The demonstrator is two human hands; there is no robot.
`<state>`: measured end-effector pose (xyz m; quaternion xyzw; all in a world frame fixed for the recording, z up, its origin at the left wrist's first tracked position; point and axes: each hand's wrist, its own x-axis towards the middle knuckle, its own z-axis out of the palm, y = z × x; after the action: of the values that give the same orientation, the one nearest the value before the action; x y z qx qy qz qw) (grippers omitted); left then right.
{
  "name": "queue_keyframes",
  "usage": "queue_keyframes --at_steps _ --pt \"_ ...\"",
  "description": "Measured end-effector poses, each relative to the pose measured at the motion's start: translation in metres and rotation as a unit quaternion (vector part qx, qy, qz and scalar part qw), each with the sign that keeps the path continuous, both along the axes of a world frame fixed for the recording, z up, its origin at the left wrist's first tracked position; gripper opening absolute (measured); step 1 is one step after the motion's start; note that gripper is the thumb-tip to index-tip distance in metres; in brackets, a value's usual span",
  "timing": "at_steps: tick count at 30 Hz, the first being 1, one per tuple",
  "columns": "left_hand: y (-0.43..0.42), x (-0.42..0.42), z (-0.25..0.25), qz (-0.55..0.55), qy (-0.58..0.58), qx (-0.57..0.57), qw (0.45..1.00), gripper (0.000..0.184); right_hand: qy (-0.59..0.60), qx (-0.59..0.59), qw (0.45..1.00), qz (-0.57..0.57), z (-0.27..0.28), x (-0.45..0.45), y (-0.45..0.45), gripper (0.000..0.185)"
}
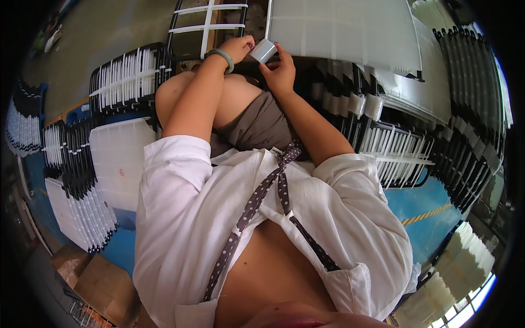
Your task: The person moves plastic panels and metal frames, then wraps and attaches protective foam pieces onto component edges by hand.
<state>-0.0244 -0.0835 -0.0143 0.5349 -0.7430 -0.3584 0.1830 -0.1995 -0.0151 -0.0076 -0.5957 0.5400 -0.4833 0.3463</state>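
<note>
Between my two hands is a small, glossy, pale grey-white piece (pixel 263 51), shaped like a short roll or block; its exact kind is unclear. My right hand (pixel 280 72) grips it from the right, thumb below and fingers at its upper edge. My left hand (pixel 239 49), with a green bangle at the wrist, has curled fingers closed at its left corner. Just ahead of the left hand stands a black frame (pixel 173 30) with white crossed strips. A large translucent white panel (pixel 339 33) lies forward and right of the hands.
White-slatted black racks (pixel 128 76) stand at the left, near a white panel (pixel 123 158). Black-framed stacks (pixel 470 87) and another slatted rack (pixel 396 147) are at the right. Cardboard boxes (pixel 104 287) sit at lower left. The floor is blue with a yellow striped line (pixel 426 214).
</note>
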Motion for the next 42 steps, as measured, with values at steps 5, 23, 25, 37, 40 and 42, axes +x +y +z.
queue_keyframes --at_steps 5,23,25,37,40,42 --pt "0.007 -0.005 0.021 0.024 0.020 0.089 0.996 0.011 0.014 -0.017 1.000 0.002 0.000 0.000 -0.001 0.066" --pt "0.008 -0.008 0.023 0.015 -0.013 0.031 0.999 0.017 0.034 -0.018 0.999 -0.003 0.002 0.001 0.000 0.068" --pt "0.008 -0.009 0.021 0.016 -0.014 0.015 1.000 0.017 0.043 -0.017 0.999 -0.004 0.002 0.001 0.000 0.068" --pt "0.009 -0.009 0.017 -0.012 -0.014 -0.008 1.000 0.015 0.067 -0.010 0.998 -0.018 0.007 0.001 0.002 0.066" --pt "0.010 -0.010 0.019 -0.011 -0.022 -0.024 0.999 0.014 0.063 -0.015 0.998 -0.018 0.002 0.001 0.000 0.066" --pt "0.012 -0.011 0.018 0.004 -0.024 -0.051 0.998 0.013 0.064 -0.014 0.998 -0.021 0.000 0.001 0.000 0.066"
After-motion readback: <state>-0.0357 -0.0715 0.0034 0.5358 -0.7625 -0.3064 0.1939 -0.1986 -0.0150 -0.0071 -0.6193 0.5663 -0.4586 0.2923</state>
